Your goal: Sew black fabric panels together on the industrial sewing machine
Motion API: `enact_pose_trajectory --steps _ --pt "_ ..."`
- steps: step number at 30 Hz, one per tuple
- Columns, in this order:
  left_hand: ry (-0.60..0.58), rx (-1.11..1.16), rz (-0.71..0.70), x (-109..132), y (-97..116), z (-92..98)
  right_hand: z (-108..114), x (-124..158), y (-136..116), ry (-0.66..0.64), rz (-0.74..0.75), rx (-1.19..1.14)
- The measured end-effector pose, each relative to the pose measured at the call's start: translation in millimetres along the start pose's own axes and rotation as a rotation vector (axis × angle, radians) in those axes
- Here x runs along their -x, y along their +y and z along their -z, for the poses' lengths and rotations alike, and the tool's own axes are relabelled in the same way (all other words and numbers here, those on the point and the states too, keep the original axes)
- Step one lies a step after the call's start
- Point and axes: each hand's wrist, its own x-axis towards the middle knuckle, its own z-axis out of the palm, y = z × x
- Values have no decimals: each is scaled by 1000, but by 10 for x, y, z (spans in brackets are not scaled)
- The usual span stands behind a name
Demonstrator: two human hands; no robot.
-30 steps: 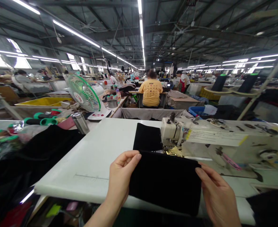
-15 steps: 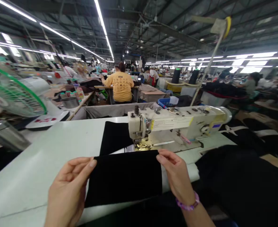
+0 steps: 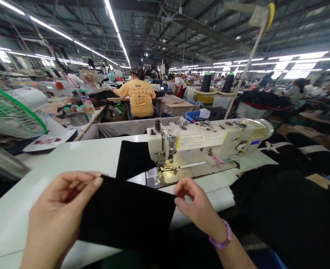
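Observation:
A black piece of fabric point(image 3: 131, 211) hangs stretched between my two hands, just in front of the sewing machine point(image 3: 201, 142). My left hand point(image 3: 61, 205) pinches its upper left corner between thumb and fingers. At the upper right corner my right hand point(image 3: 193, 201) pinches the cloth; a purple bracelet circles that wrist. The fabric's top edge slopes down to the right. Another black fabric piece point(image 3: 133, 158) lies flat on the white table point(image 3: 94, 158), left of the machine's needle area, partly behind the machine head.
Pink-handled snips point(image 3: 216, 157) and a white stick point(image 3: 192, 164) lie on the machine bed. Dark cloth point(image 3: 288, 209) is heaped at the right. A green fan point(image 3: 16, 108) and a metal cylinder point(image 3: 5, 164) stand left. Ahead sits a person in a yellow shirt point(image 3: 139, 95).
Both hands have shifted left with the fabric. The right hand has dropped lower, so the top edge now tilts. The view has turned slightly.

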Motion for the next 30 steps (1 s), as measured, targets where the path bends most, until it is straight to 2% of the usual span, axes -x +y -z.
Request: enact_pose_trajectory --steps 2,4,6,7,8,11,14,18,23,26,30 --pt "-144 -214 -153 -217 199 -68 -26 183 -76 -206 -76 33" --pt "-404 -379 -276 -426 244 -274 -79 363 -41 -293 -193 -85" --pt "-693 -475 -301 -555 63 -576 -152 509 135 -218 -269 -113" --pt "-768 -494 -281 -574 -99 -736 -187 565 264 -145 -261 -42" --pt "-794 -492 -271 -564 -288 -886 -216 609 407 -79 -214 69" --pt "-808 -465 -261 -417 -837 -1187 -243 682 788 -27 79 395" --pt "-757 -441 -253 -272 -1134 -1240 -195 698 952 -32 376 575" --pt "-740 -429 -217 -286 -1201 -1223 -126 650 920 -68 516 726" --pt "-744 -428 -125 -475 -1260 -1445 -155 513 854 -38 564 839" --pt "-725 -463 -88 -536 -1294 -1568 -195 451 854 -21 583 825" --pt "-725 -515 -68 -537 -1292 -1605 -209 417 875 -10 603 781"
